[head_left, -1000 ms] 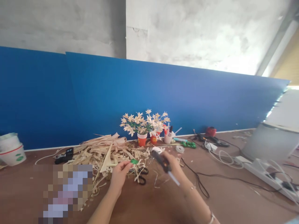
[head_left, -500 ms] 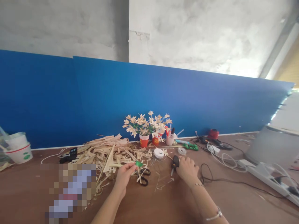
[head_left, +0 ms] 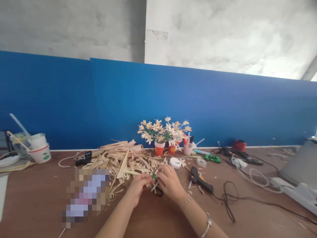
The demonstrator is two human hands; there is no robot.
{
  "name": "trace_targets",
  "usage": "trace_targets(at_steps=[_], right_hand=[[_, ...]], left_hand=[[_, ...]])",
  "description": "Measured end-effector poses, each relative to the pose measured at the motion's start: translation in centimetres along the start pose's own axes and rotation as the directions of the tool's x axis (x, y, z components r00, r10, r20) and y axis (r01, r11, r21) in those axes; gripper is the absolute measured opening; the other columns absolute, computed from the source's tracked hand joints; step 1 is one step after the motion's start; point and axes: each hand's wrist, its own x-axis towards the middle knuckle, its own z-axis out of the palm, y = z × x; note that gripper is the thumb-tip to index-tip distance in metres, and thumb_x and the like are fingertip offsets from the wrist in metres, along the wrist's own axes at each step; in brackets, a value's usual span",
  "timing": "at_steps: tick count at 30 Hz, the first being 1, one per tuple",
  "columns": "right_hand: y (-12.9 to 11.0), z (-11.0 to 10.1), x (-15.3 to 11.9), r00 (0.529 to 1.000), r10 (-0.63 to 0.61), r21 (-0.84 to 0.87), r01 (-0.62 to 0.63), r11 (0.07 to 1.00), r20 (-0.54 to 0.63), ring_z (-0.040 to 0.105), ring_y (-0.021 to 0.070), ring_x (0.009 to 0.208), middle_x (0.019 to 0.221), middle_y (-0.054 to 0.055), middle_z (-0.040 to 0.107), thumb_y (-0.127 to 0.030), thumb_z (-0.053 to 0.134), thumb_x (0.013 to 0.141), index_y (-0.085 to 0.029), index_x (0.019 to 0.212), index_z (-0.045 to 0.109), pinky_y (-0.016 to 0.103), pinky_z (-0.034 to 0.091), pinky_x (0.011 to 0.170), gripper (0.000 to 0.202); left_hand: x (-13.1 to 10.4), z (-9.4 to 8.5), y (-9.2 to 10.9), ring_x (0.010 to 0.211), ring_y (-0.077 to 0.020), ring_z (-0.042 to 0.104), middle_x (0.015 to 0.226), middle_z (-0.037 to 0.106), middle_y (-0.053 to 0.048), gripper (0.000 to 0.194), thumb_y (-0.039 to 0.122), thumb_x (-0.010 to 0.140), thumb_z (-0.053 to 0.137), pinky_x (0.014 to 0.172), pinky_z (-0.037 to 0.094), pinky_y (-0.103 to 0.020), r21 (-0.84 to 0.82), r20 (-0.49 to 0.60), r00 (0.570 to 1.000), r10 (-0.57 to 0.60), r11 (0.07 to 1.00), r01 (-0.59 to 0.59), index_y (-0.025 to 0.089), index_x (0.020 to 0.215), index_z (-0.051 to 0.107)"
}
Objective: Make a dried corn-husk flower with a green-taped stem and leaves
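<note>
My left hand is closed in a pinch on a small green piece, its fingertips at the piece's left side. From the right, my right hand meets it with bent fingers closed at the same green piece; its fingertips are partly hidden. Under the hands lie black-handled scissors, mostly covered. A black glue gun rests on the table to the right of my right hand, its nozzle end towards the left. Just behind the hands is a heap of dry, pale husk strips.
Behind stand red cups of pale husk flowers. White tape and a clear roll lie nearby. Cables and a power strip run along the right. A blurred-out object and a white tub are at left.
My right hand has left the glue gun, now lying on the table, and moved left to the green piece in my left hand. The view has shifted slightly left.
</note>
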Motion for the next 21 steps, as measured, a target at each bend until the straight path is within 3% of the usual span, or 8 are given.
trace_targets(at_steps=[4,6,9,12,16,21], right_hand=[[-0.3,-0.3,-0.5,0.998,-0.057,-0.022,0.056,0.998,-0.030,0.046,0.0212,0.097,0.104,0.008,0.056,-0.015,0.047,0.085,-0.019,0.088,0.057,0.035,0.039,0.081,0.012],[-0.4,-0.3,-0.7,0.996,-0.085,-0.019,0.084,0.996,-0.008,0.048,0.0199,0.092,0.106,0.008,0.058,-0.013,0.045,0.085,-0.018,0.088,0.057,0.034,0.041,0.079,0.013],[-0.4,0.0,-0.9,0.992,-0.119,0.029,0.118,0.993,0.035,0.051,0.0177,0.085,0.103,0.010,0.059,-0.010,0.040,0.086,-0.016,0.089,0.056,0.030,0.044,0.075,0.017],[-0.3,0.5,-1.0,0.992,-0.105,0.059,0.100,0.993,0.074,0.052,0.0169,0.079,0.090,0.009,0.061,-0.010,0.037,0.087,-0.016,0.086,0.055,0.028,0.044,0.070,0.019],[-0.2,0.9,-1.1,0.993,-0.031,0.027,0.029,0.999,0.112,0.051,0.0166,0.072,0.077,0.007,0.058,-0.013,0.035,0.089,-0.016,0.085,0.055,0.026,0.042,0.064,0.021],[-0.4,1.0,-1.1,0.988,0.084,0.059,-0.092,0.994,0.133,0.051,0.0153,0.068,0.073,0.005,0.056,-0.014,0.033,0.089,-0.016,0.085,0.054,0.024,0.040,0.062,0.022]], left_hand=[[0.1,0.2,-0.2,0.056,-0.0136,0.053,0.060,0.066,-0.003,0.020,0.029,0.058,0.067,0.059,0.036,-0.025,0.212,-0.026,0.998,0.063,0.976,-0.057,0.012,0.068,0.068],[0.1,0.2,-0.3,0.062,-0.0170,0.056,0.064,0.067,-0.003,0.015,0.025,0.062,0.063,0.063,0.039,-0.027,0.423,-0.049,0.986,0.161,0.897,-0.126,0.014,0.070,0.069],[-0.1,0.1,-0.3,0.071,-0.0188,0.058,0.071,0.068,-0.003,0.013,0.019,0.067,0.058,0.067,0.039,-0.029,0.749,-0.026,0.935,0.352,0.627,-0.215,0.018,0.072,0.070],[-0.7,0.3,0.1,0.071,-0.0177,0.056,0.073,0.065,-0.003,0.016,0.014,0.071,0.056,0.068,0.038,-0.028,0.903,0.052,0.875,0.481,0.352,-0.247,0.022,0.073,0.070],[-1.5,0.8,0.7,0.074,-0.0198,0.054,0.070,0.063,-0.003,0.015,0.013,0.075,0.055,0.066,0.036,-0.030,0.957,0.191,0.818,0.543,0.083,-0.278,0.022,0.072,0.068],[-1.5,1.1,0.9,0.077,-0.0211,0.052,0.069,0.064,-0.003,0.017,0.010,0.079,0.050,0.068,0.034,-0.034,0.933,0.347,0.753,0.560,-0.125,-0.337,0.019,0.074,0.064]])
